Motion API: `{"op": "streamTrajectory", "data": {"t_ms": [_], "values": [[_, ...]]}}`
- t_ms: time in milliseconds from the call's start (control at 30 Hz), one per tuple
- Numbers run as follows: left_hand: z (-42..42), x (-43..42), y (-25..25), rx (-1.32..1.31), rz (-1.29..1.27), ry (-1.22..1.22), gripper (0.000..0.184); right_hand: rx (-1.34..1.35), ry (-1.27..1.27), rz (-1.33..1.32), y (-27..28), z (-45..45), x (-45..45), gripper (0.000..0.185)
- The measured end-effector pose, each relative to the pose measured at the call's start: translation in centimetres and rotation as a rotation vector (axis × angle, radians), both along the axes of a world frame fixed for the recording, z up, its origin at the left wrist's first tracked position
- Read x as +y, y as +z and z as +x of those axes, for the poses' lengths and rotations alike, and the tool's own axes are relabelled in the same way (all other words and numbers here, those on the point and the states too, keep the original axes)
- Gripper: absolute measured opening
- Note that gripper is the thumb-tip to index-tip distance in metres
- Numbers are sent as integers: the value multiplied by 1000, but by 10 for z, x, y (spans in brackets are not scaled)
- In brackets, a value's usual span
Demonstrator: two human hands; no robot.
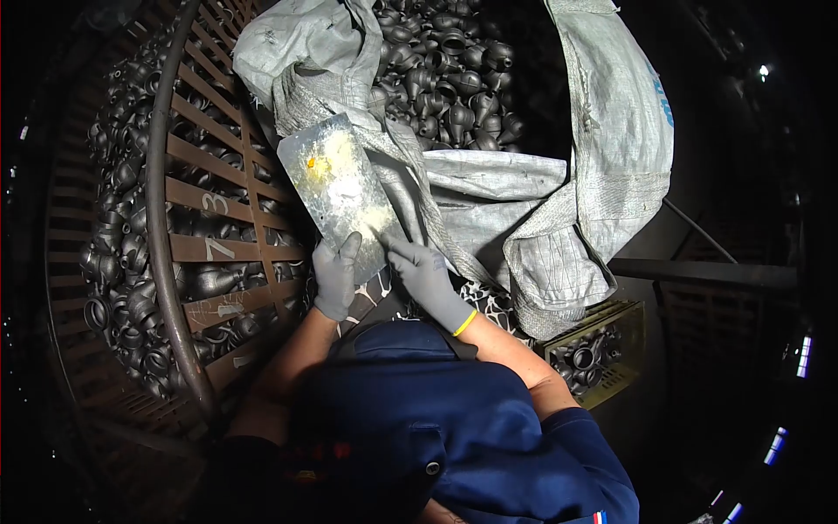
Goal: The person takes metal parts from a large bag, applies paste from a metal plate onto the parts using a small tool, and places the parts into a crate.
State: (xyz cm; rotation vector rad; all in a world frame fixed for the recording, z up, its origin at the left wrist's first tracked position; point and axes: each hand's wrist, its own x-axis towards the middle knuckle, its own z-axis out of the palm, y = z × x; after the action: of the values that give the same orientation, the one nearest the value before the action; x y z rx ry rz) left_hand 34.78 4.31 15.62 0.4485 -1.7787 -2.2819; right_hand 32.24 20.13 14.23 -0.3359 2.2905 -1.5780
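Observation:
My left hand [335,275], in a grey glove, grips the lower left edge of a flat grey metal plate [305,188], with the thumb lying on its face. The plate is tilted up in front of my lap. Pale yellow and white smears cover much of its face, with a small orange spot near the top. My right hand [423,275], also gloved and with a yellow band at the wrist, is at the plate's lower right. Its fingers are curled in against the face; whatever they may hold is too small to make out.
A slatted rusty metal crate [209,249], full of dark metal fittings, stands at my left. Ahead, a grey woven sack [497,179] hangs open around more dark fittings [449,74]. A yellowish plastic crate [633,349] with similar parts sits at right, near a metal beam [707,272].

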Motion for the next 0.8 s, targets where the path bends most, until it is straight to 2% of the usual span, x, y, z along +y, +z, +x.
{"op": "streamTrajectory", "data": {"t_ms": [33, 67, 133, 200, 267, 300, 333, 400, 467, 533, 600, 633, 700, 767, 800], "values": [[-1, -2, -3, 2, 21, -15, 34, 216, 88, 82, -3, 7, -2, 32], [1, -2, -5, -2, 46, -30, 34, 214, 87, 87, -7, 4, -1, 32], [1, 2, -5, -4, 74, -28, 34, -89, -164, -104, -10, -13, 0, 31], [-1, 0, -2, 2, 88, -27, 34, -105, -161, -127, -8, -14, 0, 32], [0, 1, -1, -11, 110, -6, 35, 40, 38, 27, -6, 2, -3, 33], [3, 2, -1, -14, 114, -11, 35, 89, -3, -49, -14, -2, -3, 32], [4, 1, 1, -44, 122, -31, 36, 2, -113, -36, -1, -14, 5, 32], [-1, 3, 8, -52, 116, -56, 36, 10, -287, 5, -27, -32, 29, 32], [2, 16, 23, 13, 155, -144, 36, -226, -342, -121, 16, -26, 54, 32], [-2, 26, 44, -21, 181, -258, 36, -74, -442, -255, 27, -21, 80, 33], [-6, 39, 53, -101, 255, -419, 37, -133, -517, -295, 52, -14, 109, 35], [-9, 47, 56, -128, 270, -484, 36, 15, -513, -194, 59, -10, 120, 35], [-13, 65, 66, -162, 264, -611, 36, -16, -508, -215, 63, 2, 144, 34], [-15, 77, 66, -228, 169, -757, 42, 252, -490, -99, 80, 13, 154, 34], [-14, 85, 67, -232, 170, -794, 42, 253, -525, -89, 93, 19, 161, 34]]}}
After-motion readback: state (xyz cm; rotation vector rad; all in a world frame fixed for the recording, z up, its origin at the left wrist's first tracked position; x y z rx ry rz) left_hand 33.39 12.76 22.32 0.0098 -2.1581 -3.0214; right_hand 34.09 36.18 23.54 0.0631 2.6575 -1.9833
